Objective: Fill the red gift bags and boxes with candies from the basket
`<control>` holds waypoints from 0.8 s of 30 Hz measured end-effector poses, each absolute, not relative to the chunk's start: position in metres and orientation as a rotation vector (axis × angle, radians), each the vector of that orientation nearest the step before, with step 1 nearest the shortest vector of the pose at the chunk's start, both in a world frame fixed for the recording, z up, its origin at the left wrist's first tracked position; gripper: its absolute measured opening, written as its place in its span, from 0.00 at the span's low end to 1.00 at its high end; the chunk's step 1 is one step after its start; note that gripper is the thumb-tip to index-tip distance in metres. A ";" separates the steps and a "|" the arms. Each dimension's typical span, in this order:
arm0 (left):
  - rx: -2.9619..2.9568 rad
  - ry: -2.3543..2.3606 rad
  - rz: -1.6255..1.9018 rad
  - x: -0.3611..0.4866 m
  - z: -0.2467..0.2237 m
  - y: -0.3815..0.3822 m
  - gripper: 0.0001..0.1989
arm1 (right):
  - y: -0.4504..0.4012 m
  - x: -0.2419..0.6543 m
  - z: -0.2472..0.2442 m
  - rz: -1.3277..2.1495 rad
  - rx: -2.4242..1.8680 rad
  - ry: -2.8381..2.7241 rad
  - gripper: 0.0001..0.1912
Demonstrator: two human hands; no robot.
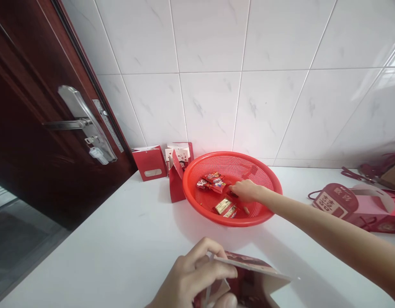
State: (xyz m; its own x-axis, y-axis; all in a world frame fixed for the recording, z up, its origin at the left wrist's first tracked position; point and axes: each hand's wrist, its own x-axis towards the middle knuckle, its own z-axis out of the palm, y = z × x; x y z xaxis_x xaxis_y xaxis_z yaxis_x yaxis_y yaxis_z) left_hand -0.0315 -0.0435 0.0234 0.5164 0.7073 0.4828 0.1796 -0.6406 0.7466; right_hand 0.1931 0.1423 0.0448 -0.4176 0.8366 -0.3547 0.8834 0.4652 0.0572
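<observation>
My left hand [197, 273] grips the edge of an open paper gift box [248, 273] at the bottom of the view, its fingers over one side. The box's red inside shows, and its lower part is cut off by the frame. My right hand [245, 190] reaches into a red plastic colander basket [197, 205], fingers curled down near the basket's floor. What is between those fingers is mostly hidden. Left of this hand lie several red snack packets [216, 183]. Gold-and-red wrapped pieces [223, 206] lie just below it.
Small red paper bags [149, 163] stand against the tiled wall, left of the basket. At the right are a pink gift box [360, 209] and a dark red bag with a strap [383, 169]. A brown door with a metal handle [84, 124] borders the white table [120, 248].
</observation>
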 end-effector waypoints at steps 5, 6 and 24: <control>2.092 0.733 1.054 -0.032 0.016 -0.039 0.10 | 0.144 0.194 0.052 -0.258 1.588 2.559 0.08; 2.087 0.726 1.068 -0.032 0.015 -0.038 0.10 | 0.144 0.196 0.055 -0.294 1.627 2.610 0.10; 1.847 0.894 1.451 -0.029 0.021 -0.022 0.13 | 0.053 0.229 0.096 -2.619 1.375 3.054 0.16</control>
State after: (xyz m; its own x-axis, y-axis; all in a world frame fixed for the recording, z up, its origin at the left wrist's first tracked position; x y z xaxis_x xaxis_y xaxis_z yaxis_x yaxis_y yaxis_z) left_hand -0.0287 -0.0224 0.0211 0.1681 0.8120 0.5589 0.1334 -0.5805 0.8032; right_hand 0.2292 0.0533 0.0955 -0.2936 0.8873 0.3558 -0.2164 0.3008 -0.9288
